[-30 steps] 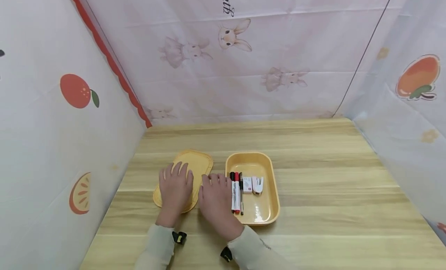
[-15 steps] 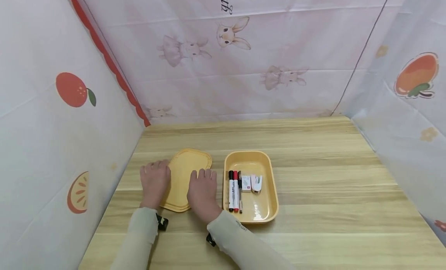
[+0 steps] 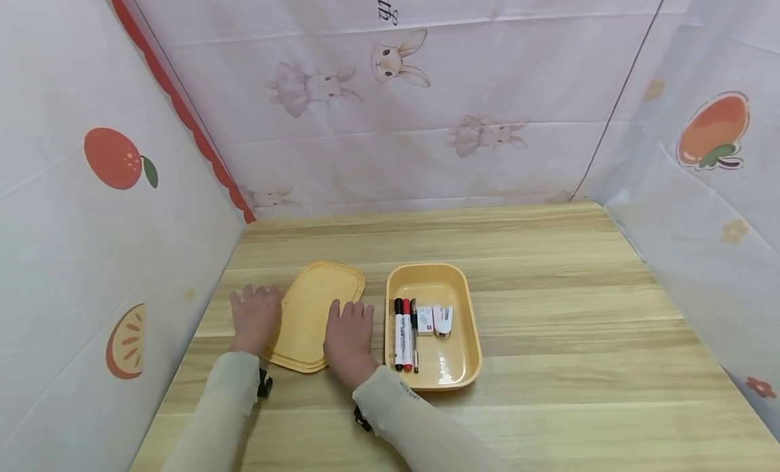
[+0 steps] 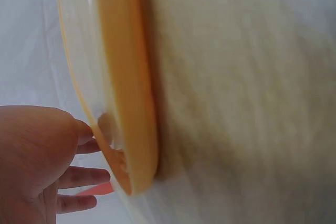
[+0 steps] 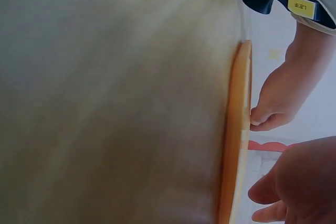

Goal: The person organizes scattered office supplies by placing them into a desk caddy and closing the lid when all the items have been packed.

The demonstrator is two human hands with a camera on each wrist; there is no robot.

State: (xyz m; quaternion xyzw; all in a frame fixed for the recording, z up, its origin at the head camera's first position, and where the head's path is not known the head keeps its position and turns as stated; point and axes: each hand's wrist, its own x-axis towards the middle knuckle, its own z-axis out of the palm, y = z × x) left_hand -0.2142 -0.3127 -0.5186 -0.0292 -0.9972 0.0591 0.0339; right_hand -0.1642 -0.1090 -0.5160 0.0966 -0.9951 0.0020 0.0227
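The table has a pale yellow wood-grain top, with darker streaks running across it roughly parallel to its far edge; its far right corner is rounded. Directly on it lie a yellow lid and, just beside it, an open yellow box. The lid sits toward the table's left edge, its far end slanting toward the far right corner. The box stands about midway between the left and right edges, its long sides running toward the far edge.

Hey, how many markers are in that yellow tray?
2: the black-capped marker lies leftmost, and the red-capped marker lies between it and the pen.
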